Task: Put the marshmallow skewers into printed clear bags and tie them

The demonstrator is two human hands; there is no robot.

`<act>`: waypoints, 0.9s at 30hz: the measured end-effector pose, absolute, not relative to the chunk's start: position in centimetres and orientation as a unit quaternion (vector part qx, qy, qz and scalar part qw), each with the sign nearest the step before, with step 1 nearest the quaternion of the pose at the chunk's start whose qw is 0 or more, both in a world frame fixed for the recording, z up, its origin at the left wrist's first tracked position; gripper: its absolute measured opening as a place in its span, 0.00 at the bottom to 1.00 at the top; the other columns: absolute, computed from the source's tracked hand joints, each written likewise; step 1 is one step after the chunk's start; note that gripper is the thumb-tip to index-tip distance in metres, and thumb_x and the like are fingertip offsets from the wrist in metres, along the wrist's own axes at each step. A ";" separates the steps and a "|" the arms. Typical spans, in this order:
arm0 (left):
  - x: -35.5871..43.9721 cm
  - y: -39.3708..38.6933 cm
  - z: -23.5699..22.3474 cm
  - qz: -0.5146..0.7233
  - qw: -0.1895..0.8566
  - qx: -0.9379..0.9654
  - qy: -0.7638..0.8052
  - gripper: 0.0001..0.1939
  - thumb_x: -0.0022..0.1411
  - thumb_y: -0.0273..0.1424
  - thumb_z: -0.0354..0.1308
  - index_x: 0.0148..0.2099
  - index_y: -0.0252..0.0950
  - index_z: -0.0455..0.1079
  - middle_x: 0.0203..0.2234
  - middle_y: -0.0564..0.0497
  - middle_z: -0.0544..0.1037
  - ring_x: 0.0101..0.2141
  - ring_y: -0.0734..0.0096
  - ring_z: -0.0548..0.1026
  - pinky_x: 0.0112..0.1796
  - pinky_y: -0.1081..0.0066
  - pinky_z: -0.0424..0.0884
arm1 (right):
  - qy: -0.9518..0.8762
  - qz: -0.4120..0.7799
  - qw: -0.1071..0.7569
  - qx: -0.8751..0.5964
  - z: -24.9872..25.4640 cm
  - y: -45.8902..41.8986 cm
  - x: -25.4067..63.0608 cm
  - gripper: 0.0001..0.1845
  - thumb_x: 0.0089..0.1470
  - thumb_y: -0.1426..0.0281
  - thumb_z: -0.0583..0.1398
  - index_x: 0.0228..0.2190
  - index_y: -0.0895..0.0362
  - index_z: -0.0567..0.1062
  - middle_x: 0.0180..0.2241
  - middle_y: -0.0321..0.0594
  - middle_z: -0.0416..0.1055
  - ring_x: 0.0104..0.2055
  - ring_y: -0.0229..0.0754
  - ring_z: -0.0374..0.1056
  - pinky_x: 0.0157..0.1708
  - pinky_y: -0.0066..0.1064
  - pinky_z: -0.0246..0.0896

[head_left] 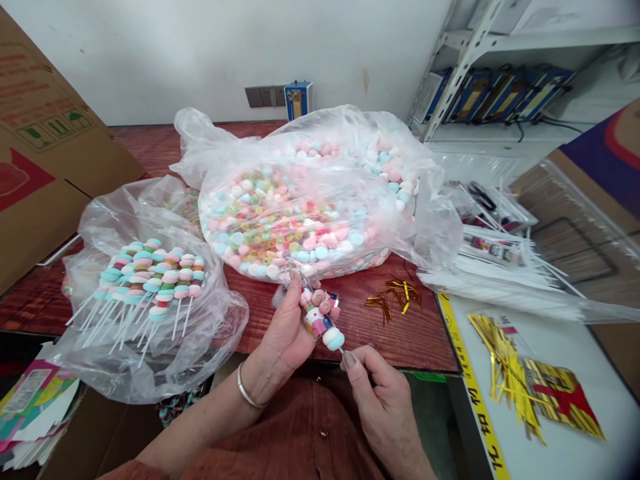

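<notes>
My left hand (293, 327) is closed around a small clear printed bag (316, 321), its fingers partly hidden behind it. Out of the bag's lower end comes a marshmallow skewer (333, 339), with a pale blue and white piece showing. Below that, my right hand (377, 393) pinches the skewer's white stick between thumb and forefinger. Just beyond both hands lies a large clear plastic bag (310, 200) full of pastel marshmallows and ring gummies. To the left, several finished-looking marshmallow skewers (155, 273) rest on another crumpled plastic bag (220, 333), sticks toward me.
Gold twist ties (400, 293) lie on the red-brown table (425, 340) right of my hands. More gold ties (505, 367) sit on a white surface farther right, below a bag of white sticks (505, 260). Cardboard boxes (55, 153) flank the table; a metal shelf (465, 73) stands back right.
</notes>
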State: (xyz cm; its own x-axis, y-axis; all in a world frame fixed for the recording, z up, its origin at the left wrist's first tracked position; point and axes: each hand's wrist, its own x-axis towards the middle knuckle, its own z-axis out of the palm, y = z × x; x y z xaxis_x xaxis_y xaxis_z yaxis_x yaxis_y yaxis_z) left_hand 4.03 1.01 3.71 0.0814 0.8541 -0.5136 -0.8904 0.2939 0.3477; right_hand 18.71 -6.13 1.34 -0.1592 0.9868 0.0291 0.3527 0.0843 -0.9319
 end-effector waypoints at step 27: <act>8.5 -2.2 0.9 0.546 0.712 0.196 0.395 0.17 0.64 0.41 0.57 0.44 0.33 0.78 0.41 0.43 0.81 0.46 0.61 0.74 0.55 0.63 0.63 | -0.508 0.490 0.460 -0.539 -1.4 -3.8 16.6 0.17 0.61 0.57 0.56 0.27 0.56 0.72 0.28 0.38 0.73 0.30 0.40 0.67 0.31 0.27 0.61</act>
State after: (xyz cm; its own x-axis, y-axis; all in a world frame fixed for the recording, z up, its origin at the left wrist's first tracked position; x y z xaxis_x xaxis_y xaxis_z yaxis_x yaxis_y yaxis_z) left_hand 8.46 -2.18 0.92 0.0919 0.9329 -0.3482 -0.6226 0.3268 0.7111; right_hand 16.55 -3.80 -1.39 0.0042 0.9982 -0.0602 0.0963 -0.0604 -0.9935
